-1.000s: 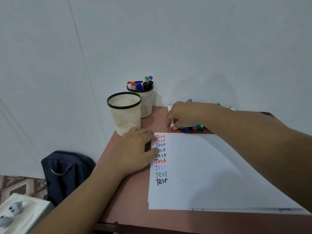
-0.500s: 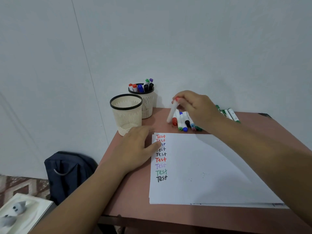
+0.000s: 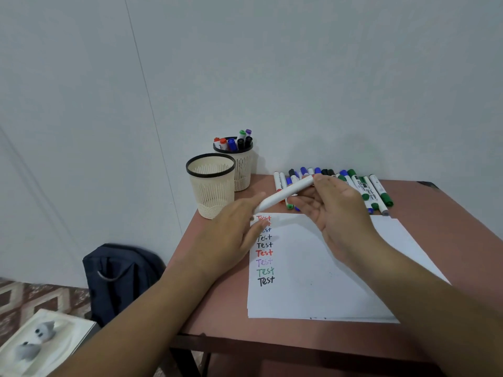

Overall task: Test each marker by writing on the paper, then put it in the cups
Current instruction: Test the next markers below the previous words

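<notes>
My right hand (image 3: 336, 210) holds a white marker (image 3: 285, 194) by its far end, above the top of the paper (image 3: 313, 281). The marker slants down to the left, its lower end near my left hand (image 3: 234, 235). That hand rests flat on the paper's top left corner, fingers straight, partly covering a column of "Test" words in red, black, purple and green. A row of loose markers (image 3: 359, 186) lies along the table's back edge. The front mesh cup (image 3: 211, 186) is empty; the back cup (image 3: 242, 164) holds several markers.
The reddish table (image 3: 217, 308) stands against a pale wall. A dark backpack (image 3: 119, 276) sits on the floor to the left, below the table edge. A white box with grey figures (image 3: 40, 344) lies at bottom left.
My right hand picked one white marker out of the row, lifted it and brought it toward me over the paper's top. My left hand stayed on the paper's corner.
</notes>
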`<state>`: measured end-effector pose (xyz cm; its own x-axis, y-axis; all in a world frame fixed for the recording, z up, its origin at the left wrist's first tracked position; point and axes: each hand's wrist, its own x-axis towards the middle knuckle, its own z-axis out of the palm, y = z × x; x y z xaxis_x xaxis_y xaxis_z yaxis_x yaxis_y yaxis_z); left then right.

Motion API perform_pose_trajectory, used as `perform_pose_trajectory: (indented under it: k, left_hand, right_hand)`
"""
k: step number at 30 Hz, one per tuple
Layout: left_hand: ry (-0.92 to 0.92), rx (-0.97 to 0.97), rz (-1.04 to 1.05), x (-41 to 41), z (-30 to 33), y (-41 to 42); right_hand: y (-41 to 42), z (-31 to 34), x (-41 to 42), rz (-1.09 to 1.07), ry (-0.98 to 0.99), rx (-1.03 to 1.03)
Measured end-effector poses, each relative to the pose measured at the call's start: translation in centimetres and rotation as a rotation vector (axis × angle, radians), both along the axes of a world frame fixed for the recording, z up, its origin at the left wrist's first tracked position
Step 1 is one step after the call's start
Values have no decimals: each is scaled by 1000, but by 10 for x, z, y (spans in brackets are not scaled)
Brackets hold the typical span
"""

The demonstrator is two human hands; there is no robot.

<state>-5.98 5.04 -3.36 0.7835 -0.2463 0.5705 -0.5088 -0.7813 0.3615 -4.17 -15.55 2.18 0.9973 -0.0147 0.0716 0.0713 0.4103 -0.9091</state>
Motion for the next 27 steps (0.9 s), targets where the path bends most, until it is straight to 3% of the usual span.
perform_pose_trajectory:
  k: [8,12,16,21,27]
  left_hand:
    - [123,-19,56,-3,4,2]
    - [177,-139,32,-6,6,8]
    - [242,-213,154,5,2,12]
    - [325,9,239,13,0,7]
    - [385,-43,135,8,-1,17]
  right_hand:
    - [21,-10,-11,160,42,-105]
    - [22,-4,-20,83,15,-224]
    - [11,-2,-34,49,56,-149]
    - [3,-31,-59,188,11,-401]
    - [1,-46,-68,242,-72,-563]
